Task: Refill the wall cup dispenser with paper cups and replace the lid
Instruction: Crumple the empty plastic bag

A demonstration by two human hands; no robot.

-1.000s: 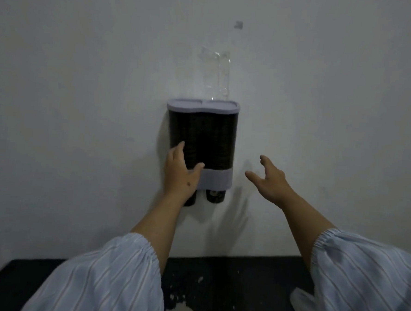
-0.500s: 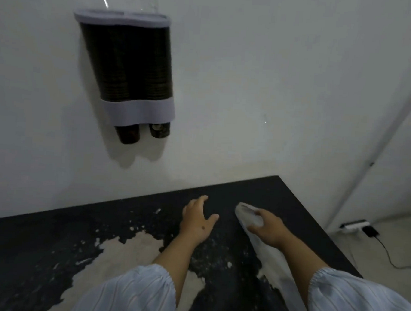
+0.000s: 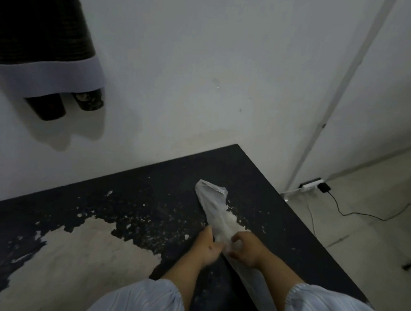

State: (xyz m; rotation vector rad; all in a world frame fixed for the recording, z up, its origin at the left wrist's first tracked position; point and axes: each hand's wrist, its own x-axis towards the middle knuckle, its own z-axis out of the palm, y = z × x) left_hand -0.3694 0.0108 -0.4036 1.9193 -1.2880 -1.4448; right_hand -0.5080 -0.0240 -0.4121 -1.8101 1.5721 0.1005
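The wall cup dispenser [image 3: 48, 76] hangs at the top left, its dark tubes packed with stacked paper cups; two cup bottoms [image 3: 46, 108] stick out below its grey band. Its lid is out of view. On the black table lies a long clear plastic cup sleeve [image 3: 214, 207], flat and crumpled. My left hand [image 3: 207, 248] and my right hand [image 3: 244, 250] both pinch the sleeve at its middle, side by side.
The black table [image 3: 149, 195] has large patches of peeled paint showing pale wood at the left. Its right edge drops to a tiled floor with a power strip [image 3: 312, 186] and a cable. A white wall stands behind.
The view has dropped from the dispenser to the table. Both hands have come down from the dispenser, reached the plastic sleeve and closed on it.
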